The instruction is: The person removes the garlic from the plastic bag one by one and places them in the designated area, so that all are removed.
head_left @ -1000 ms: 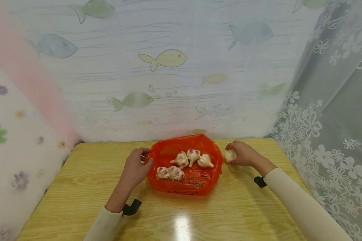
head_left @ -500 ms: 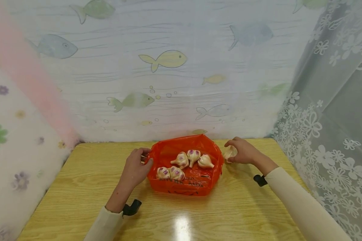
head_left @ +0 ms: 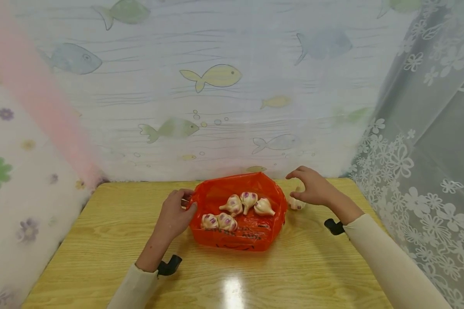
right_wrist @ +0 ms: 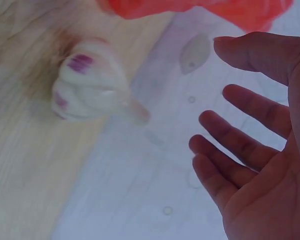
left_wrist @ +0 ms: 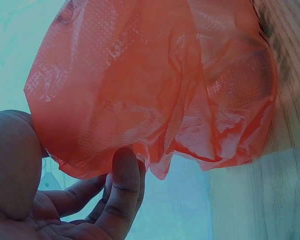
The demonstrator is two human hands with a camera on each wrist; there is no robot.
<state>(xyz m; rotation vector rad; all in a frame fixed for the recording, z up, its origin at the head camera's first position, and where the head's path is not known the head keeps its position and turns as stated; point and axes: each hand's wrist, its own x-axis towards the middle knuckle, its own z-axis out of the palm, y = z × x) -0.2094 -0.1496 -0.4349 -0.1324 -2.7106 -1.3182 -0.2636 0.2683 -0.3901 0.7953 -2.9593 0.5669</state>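
Note:
An orange-red plastic bag (head_left: 232, 240) stands with its mouth spread wide on the wooden table. Several garlic bulbs (head_left: 264, 207) with purple marks lie inside it. My left hand (head_left: 175, 216) pinches the bag's left rim, thumb on one side and fingers on the other, as the left wrist view shows on the bag (left_wrist: 125, 85). To the right of the bag, one garlic bulb (right_wrist: 90, 82) stands on the table, its stem up. My right hand (head_left: 313, 188) hovers just above and beside that bulb, fingers spread and apart from it, holding nothing.
The wooden table (head_left: 112, 240) ends at a fish-patterned curtain (head_left: 216, 107) close behind the bag. A sheer flowered curtain (head_left: 429, 193) hangs along the right side. Black wrist mounts (head_left: 170, 265) sit on both forearms.
My right hand has let go of the garlic bulb and risen slightly, its fingers spreading. The bulb now stands upright beside the bag. My left hand and the bag stay put.

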